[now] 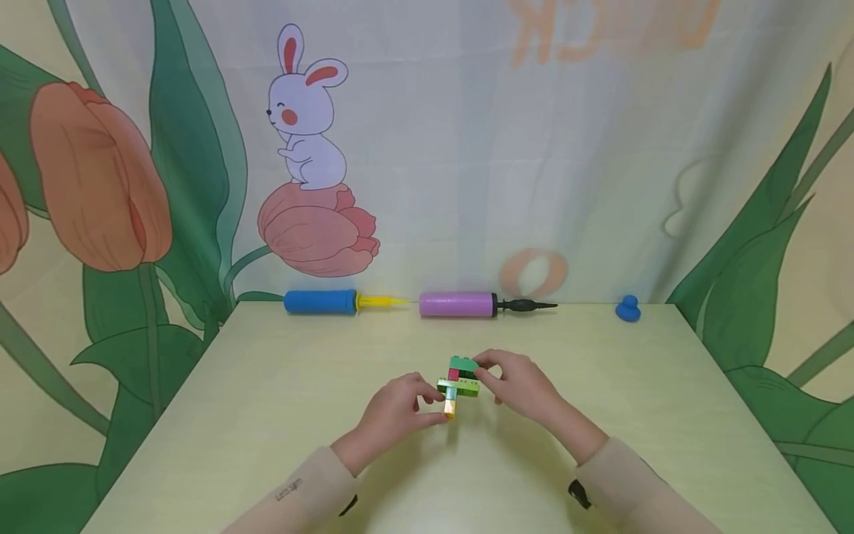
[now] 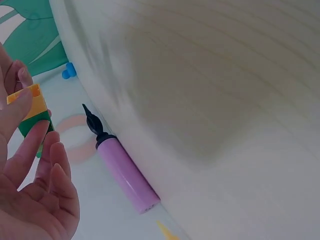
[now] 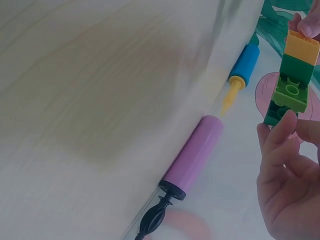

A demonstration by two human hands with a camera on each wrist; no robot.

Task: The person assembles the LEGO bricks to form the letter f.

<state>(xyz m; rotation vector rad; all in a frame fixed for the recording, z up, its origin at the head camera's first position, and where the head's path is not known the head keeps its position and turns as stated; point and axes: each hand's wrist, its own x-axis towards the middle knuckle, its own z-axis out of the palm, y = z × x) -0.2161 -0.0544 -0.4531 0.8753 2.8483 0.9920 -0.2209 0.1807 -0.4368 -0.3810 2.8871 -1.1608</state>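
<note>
A small figure of stacked toy building bricks point(image 1: 458, 384) is held up over the table between both hands. My left hand point(image 1: 394, 410) pinches its lower end, at the orange-yellow brick point(image 3: 301, 48). At the upper end, my right hand point(image 1: 525, 384) grips the green brick point(image 1: 462, 363) between thumb and fingers. Between the ends sit a red brick point(image 1: 454, 374) and a light green brick point(image 3: 291, 95) that juts sideways. The left wrist view has the orange-yellow brick point(image 2: 34, 106) under the left thumb; fingers hide part of the stack.
Along the table's back edge lie a blue hand pump point(image 1: 320, 302) with a yellow nozzle, a purple hand pump point(image 1: 457, 304) with a black nozzle, and a small blue knobbed object point(image 1: 628, 308). Behind them hangs a printed curtain point(image 1: 427, 148).
</note>
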